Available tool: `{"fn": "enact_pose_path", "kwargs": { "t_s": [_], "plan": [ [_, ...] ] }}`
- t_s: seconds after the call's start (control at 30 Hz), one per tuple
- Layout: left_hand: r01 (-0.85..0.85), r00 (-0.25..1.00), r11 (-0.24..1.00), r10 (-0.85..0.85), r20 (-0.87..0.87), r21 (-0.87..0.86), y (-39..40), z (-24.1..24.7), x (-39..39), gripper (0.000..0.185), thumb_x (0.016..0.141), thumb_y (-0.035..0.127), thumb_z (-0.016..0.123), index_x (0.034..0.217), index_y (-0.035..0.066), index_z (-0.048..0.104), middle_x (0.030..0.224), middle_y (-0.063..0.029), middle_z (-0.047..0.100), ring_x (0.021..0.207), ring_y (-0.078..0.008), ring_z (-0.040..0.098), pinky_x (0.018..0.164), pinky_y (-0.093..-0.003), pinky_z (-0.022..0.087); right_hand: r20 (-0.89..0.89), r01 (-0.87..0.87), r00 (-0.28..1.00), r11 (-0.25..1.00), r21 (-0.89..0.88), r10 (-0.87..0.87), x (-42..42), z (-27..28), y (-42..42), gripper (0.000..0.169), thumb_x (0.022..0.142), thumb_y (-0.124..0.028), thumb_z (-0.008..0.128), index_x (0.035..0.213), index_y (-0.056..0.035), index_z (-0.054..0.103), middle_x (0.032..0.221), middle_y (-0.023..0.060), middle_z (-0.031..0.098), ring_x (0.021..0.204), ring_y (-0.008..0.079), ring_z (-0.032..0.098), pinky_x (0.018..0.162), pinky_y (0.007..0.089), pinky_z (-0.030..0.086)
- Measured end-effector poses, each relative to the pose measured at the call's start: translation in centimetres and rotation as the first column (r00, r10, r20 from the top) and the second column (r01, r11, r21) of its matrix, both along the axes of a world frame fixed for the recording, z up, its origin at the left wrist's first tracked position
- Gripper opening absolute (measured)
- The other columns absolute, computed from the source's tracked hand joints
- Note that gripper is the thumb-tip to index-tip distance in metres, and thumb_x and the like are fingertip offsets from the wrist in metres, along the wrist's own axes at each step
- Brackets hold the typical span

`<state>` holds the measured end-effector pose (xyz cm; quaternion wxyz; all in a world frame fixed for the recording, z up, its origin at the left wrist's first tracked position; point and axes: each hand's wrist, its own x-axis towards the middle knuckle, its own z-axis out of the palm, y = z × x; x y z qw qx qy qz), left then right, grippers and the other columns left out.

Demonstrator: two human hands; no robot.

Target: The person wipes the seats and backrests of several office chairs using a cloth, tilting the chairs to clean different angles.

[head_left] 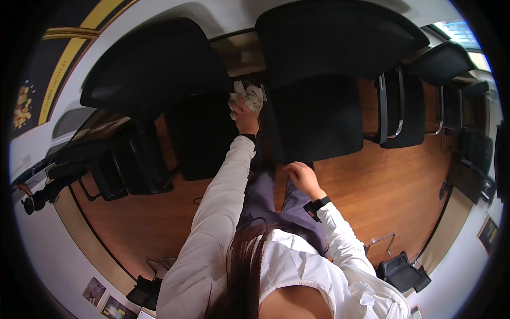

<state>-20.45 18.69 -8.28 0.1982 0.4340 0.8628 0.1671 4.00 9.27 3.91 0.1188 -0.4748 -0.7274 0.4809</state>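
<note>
My left hand reaches forward between two black chairs and holds a crumpled, pale cloth. The cloth is bunched above the gap, close to the armrest area of the chairs; what it touches cannot be made out. To its left stands one black chair, to its right another black chair. My right hand is near the front edge of the right chair's seat, over my legs, with fingers loosely curled and nothing visible in them. A black band is on each wrist.
More black chairs with metal frames continue the row on the right, and others on the left. Behind me, chairs stand by the walls. Wooden flooring lies beneath. Another person is at the far left.
</note>
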Motion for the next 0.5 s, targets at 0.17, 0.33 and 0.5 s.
{"fn": "enact_pose_path", "kwargs": {
  "t_s": [0.17, 0.33, 0.5],
  "plan": [
    [0.033, 0.986, 0.998, -0.023, -0.163, 0.054, 0.7, -3.0, 0.6, 0.088, 0.082, 0.011, 0.068, 0.153, 0.016, 0.016, 0.150, -0.0230, 0.019, 0.116, -0.0454, 0.046, 0.091, -0.0482, 0.052, -0.005, 0.008, 1.000, 0.999, -0.047, -0.009, -2.1, -3.8, -0.6, 0.018, 0.080, -0.005, 0.060, 0.094, -0.0112, 0.070, 0.091, 0.0094, 0.066, 0.090, 0.0324, 0.064, 0.076, 0.0411, 0.053],
    [0.106, 0.980, 0.986, -0.082, -0.180, 0.132, 0.0, -2.4, 0.1, 0.087, 0.083, 0.014, 0.071, 0.152, 0.016, 0.017, 0.148, -0.0234, 0.022, 0.118, -0.0457, 0.045, 0.094, -0.0499, 0.050, 0.011, 0.064, 0.998, 0.996, 0.065, -0.064, -2.7, -7.7, 2.6, 0.024, 0.081, -0.001, 0.056, 0.100, -0.0085, 0.069, 0.090, 0.0110, 0.066, 0.086, 0.0316, 0.065, 0.075, 0.0403, 0.053],
    [0.025, 0.995, 0.998, -0.019, -0.098, 0.055, -2.3, -0.6, 1.5, 0.090, 0.082, 0.011, 0.072, 0.153, 0.013, 0.017, 0.149, -0.0237, 0.023, 0.121, -0.0464, 0.043, 0.099, -0.0488, 0.046, 0.014, 0.044, 0.999, 0.996, 0.076, -0.045, -2.4, -8.1, 3.3, 0.027, 0.083, -0.003, 0.056, 0.108, -0.0087, 0.064, 0.093, 0.0098, 0.066, 0.090, 0.0313, 0.064, 0.077, 0.0395, 0.053]
  ]
}}
